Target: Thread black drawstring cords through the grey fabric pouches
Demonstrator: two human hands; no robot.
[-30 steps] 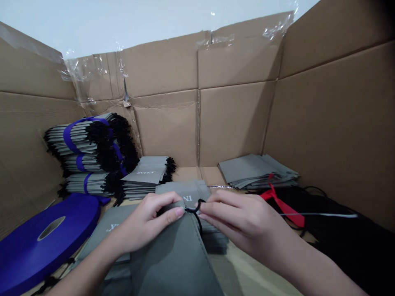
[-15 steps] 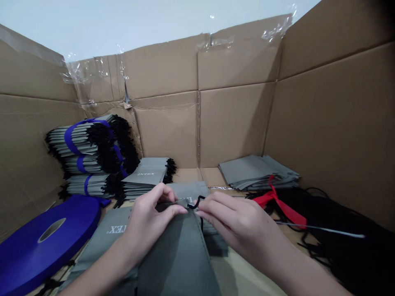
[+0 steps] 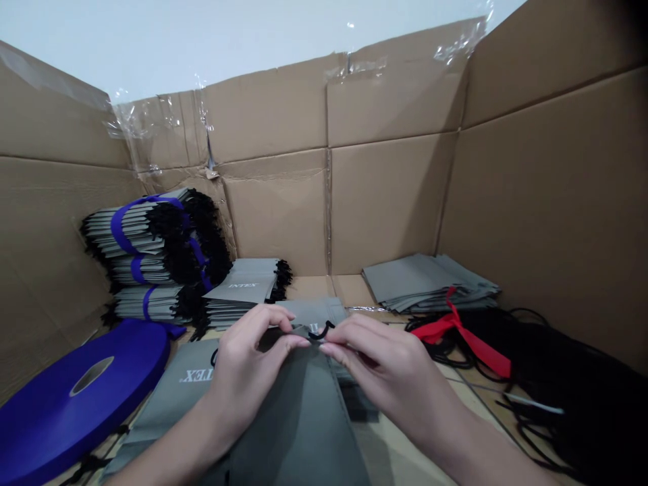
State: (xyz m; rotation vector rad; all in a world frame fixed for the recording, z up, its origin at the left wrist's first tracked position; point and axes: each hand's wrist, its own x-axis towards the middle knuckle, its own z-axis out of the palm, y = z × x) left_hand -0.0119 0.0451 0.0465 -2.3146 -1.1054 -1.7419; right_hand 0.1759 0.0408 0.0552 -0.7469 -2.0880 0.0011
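My left hand (image 3: 253, 361) is closed, thumb and index finger pinching the top edge of a grey fabric pouch (image 3: 298, 418). My right hand (image 3: 387, 358) is closed too, its fingertips at the pouch's top corner, nearly meeting the left thumb. A thin rod with a whitish end (image 3: 536, 403) runs out to the right behind my right wrist, in line with those fingertips, which seem to grip it. Between the hands, a short piece of black cord (image 3: 320, 332) curves up from the pouch's edge. The part of the rod inside my fingers is hidden.
A blue ribbon roll (image 3: 40, 405) lies at left, before strapped pouch bundles (image 3: 146, 263). INTEX-printed pouches (image 3: 243, 287) are stacked mid-left, plain grey pouches (image 3: 425, 280) back right. Black cords (image 3: 572, 364) with a red tie (image 3: 468, 334) lie right. Cardboard walls (image 3: 389, 202) surround the table.
The rod's whitish end has moved left and slightly down, so less of it sticks out past my right wrist. Both hands keep their pinch; the cord's curve has shifted a little.
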